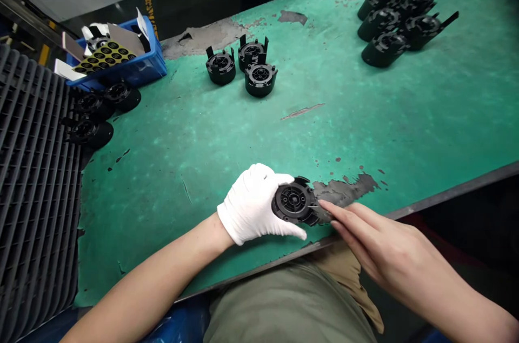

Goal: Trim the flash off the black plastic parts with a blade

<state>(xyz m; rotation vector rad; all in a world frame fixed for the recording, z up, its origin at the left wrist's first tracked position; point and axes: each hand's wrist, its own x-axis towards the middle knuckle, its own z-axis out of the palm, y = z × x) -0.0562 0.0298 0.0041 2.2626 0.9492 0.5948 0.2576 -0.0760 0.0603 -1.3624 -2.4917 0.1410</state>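
In a white glove, my left hand point(257, 205) grips a round black plastic housing point(293, 200) near the table's front edge. Its thumb and fingers wrap around the left side, and the ribbed, ring-patterned face points up towards me. My bare right hand point(377, 237) comes in from the right, fingers pinched together with the tips at the housing's right edge. A thin, light sliver shows at those fingertips, too small to name. The palm side of the right hand is hidden.
Three similar black housings point(260, 77) stand mid-table, with several more point(383, 50) at the back right and others point(89, 132) at left. A blue bin point(130, 70) holds a yellow sheet of round black stickers point(107, 56). Grey ridged racking point(36, 181) borders the worn green tabletop point(182, 132).
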